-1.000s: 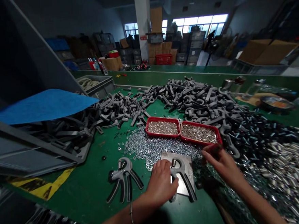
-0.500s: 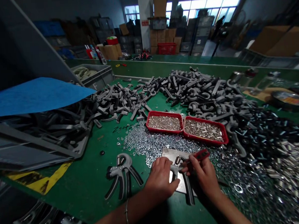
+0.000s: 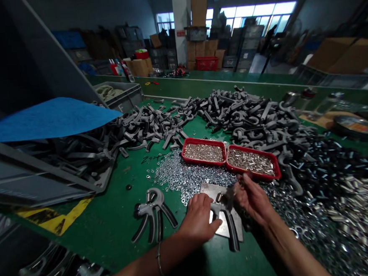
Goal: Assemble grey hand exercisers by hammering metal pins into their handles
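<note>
My left hand (image 3: 198, 221) is closed round one handle of a hand grip strengthener (image 3: 232, 231), a grey and black grip with a coil spring. The grip lies on a small metal plate (image 3: 210, 190). My right hand (image 3: 254, 200) is at the grip's right side, beside the spring, its fingers pinched and blurred. Between them is a dark, partly hidden part of the red-handled tool (image 3: 248, 174), whose working end I cannot make out. To the left, apart from both hands, more grip strengtheners (image 3: 154, 209) lie together on the green table.
Two red trays (image 3: 204, 164) of small metal parts stand ahead, with loose nuts (image 3: 170, 172) around them. Grey handles (image 3: 245, 112) are heaped behind. Metal sleeves (image 3: 362, 209) and washers spread at right. A grey crate (image 3: 89, 184) of handles stands at left.
My right hand has turned and risen slightly, and the red tool handle, plain before, is now mostly hidden. My left hand keeps its hold on the grip strengthener.
</note>
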Demonstrator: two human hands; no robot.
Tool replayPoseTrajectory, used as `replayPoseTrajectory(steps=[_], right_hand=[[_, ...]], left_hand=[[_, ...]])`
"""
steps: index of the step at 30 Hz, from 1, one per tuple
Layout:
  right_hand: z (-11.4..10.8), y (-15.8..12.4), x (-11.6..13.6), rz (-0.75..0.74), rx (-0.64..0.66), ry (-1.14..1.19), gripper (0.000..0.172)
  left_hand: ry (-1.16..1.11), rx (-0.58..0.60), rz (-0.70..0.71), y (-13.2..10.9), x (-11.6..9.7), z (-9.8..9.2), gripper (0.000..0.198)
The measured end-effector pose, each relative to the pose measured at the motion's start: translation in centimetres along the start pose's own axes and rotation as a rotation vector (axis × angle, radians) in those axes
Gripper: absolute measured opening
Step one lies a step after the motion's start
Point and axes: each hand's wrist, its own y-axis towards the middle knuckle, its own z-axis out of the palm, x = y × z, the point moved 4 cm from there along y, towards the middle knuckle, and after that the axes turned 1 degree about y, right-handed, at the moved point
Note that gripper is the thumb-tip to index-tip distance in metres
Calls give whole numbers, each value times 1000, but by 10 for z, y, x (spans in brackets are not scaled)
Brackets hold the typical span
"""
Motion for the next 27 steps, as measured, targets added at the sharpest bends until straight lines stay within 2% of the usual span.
replayPoseTrajectory(steps=[6,13,15,17,19,21,23,25,27], right_hand=[[-6,-29,-27,-27,-30,36,30],[-7,-39,-24,-63,-87,-126,30],[-9,-43,-24,-91,-114,-243,29],[-7,-46,-21,-167,-137,-456,30],[1,-47,-15,-243,-108,-700,30],[12,-46,-4,-285,-38,-818,26],[25,-46,14,-303,41,-706,24],[33,-45,33,-316,86,-480,29],[29,-42,46,-293,94,-245,36]], left_hand=[[-1,16,-15,0,0,0,39],[-14,1,-12,-1,1,0,40],[-13,11,-20,-1,1,0,41],[-13,23,-24,-1,1,0,41],[-8,30,-18,-2,0,-1,42],[5,30,-24,-1,-1,-1,42],[23,32,-45,-1,-3,-1,41],[44,29,-69,-1,-5,0,40],[68,15,-77,-3,-7,1,40]])
